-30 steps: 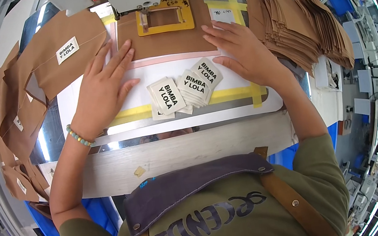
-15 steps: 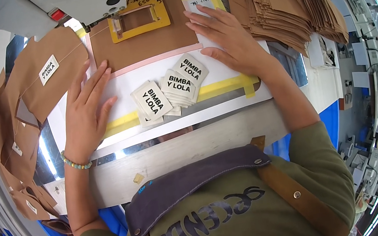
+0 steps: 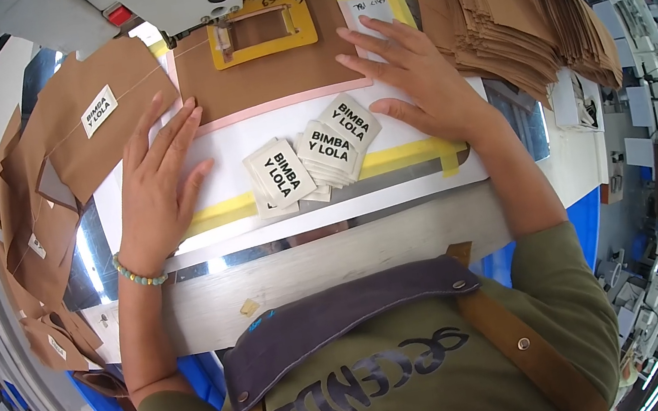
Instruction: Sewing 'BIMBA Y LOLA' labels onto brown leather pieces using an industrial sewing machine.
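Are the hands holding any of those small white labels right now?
No: the white labels lie in overlapping piles between the left hand and the right hand, and neither hand is gripping one.

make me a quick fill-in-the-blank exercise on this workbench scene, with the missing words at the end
1. The beaded bracelet circles the person's ____ wrist.
2. The neatly stacked brown panels lie to the person's ____.
3. The small white labels lie ____ the left hand and the right hand.
4. The rectangular frame with an open middle is coloured ____.

Missing words: left; right; between; yellow.
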Tool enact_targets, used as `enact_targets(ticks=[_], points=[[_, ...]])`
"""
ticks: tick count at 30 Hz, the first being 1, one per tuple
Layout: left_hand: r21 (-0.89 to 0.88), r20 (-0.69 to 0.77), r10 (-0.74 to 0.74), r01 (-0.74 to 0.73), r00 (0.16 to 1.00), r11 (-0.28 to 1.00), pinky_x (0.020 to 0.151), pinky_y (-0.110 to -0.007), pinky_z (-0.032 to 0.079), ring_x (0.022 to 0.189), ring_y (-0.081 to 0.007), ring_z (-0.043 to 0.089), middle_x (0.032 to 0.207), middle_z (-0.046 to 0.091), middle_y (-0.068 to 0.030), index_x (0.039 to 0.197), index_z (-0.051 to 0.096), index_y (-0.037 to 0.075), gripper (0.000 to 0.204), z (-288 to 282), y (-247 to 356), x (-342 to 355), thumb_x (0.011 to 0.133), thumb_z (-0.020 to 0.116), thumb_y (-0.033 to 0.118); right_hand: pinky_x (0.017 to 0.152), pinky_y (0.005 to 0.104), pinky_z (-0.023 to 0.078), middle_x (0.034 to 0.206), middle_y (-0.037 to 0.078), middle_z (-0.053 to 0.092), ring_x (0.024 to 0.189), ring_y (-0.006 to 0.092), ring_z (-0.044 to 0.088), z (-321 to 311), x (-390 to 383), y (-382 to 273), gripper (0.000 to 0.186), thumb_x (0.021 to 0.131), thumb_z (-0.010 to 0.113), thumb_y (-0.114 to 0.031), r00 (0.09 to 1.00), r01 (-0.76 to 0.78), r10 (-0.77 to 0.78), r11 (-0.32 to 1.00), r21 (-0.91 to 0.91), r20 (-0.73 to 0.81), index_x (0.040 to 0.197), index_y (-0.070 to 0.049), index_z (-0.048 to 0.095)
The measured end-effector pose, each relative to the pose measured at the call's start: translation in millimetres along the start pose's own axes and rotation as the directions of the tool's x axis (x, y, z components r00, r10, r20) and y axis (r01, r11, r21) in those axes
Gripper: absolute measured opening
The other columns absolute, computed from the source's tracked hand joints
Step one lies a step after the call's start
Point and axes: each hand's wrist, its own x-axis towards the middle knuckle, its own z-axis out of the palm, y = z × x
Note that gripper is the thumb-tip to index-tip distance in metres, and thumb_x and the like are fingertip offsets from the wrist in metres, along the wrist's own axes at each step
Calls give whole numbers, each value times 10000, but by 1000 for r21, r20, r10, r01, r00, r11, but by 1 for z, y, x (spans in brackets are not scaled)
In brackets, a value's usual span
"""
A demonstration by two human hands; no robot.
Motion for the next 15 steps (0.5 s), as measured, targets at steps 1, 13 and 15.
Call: enact_targets(ticks=[1, 13, 15], points=[[-14, -37, 3, -3, 999, 1000, 1293, -516, 353, 1621, -365, 381, 1667, 565, -59, 1601, 576, 101, 689, 0, 0, 0, 958, 791, 220, 1353, 571, 241, 1754, 40, 439, 1637, 348, 323, -1, 0, 0, 556, 1072, 664, -409, 1000, -1, 1, 1000, 23, -8, 1585, -203, 614], [-46, 4, -19, 19, 1000, 999, 1294, -488, 359, 1605, -347, 417, 1660, 581, -49, 1532, 657, 91, 592, -3, 5, 3, 963, 781, 199, 1326, 581, 275, 1730, 55, 477, 1616, 367, 361, -5, -3, 3, 464, 1062, 677, -358, 999, 33, -33, 999, 21, 13, 1497, -196, 699], [-64, 6, -17, 17, 1000, 998, 1291, -484, 368, 1596, -354, 430, 1653, 588, -58, 1530, 659, 89, 584, -1, 5, 3, 967, 776, 185, 1321, 582, 279, 1726, 60, 481, 1611, 373, 368, -5, -5, 4, 461, 1066, 673, -357, 1000, 27, -28, 999, 27, 13, 1495, -191, 699]])
